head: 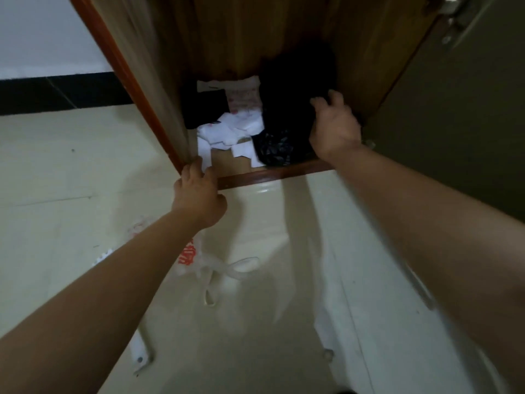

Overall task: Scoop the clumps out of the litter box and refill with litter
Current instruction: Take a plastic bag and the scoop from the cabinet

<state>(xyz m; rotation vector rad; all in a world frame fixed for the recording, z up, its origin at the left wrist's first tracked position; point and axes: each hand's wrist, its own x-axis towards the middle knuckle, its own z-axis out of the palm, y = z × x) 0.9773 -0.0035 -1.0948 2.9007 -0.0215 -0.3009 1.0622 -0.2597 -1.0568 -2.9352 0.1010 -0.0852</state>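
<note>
No litter box, scoop or litter shows in the head view. I face a low wooden cabinet (270, 174) standing open at floor level. My left hand (199, 194) grips the left corner of its bottom frame, fingers curled over the edge. My right hand (333, 129) reaches inside with spread fingers against a large black plastic bag (287, 109). A crumpled shiny black bag (272, 150) lies just below it. White plastic bags (230, 129) are piled in the middle, and a dark item (204, 108) sits at the left.
A white plastic bag with red print (199, 260) lies on the pale tiled floor under my left forearm. The cabinet's open door (454, 109) stands at the right. A white wall with a black skirting (56, 92) runs along the left.
</note>
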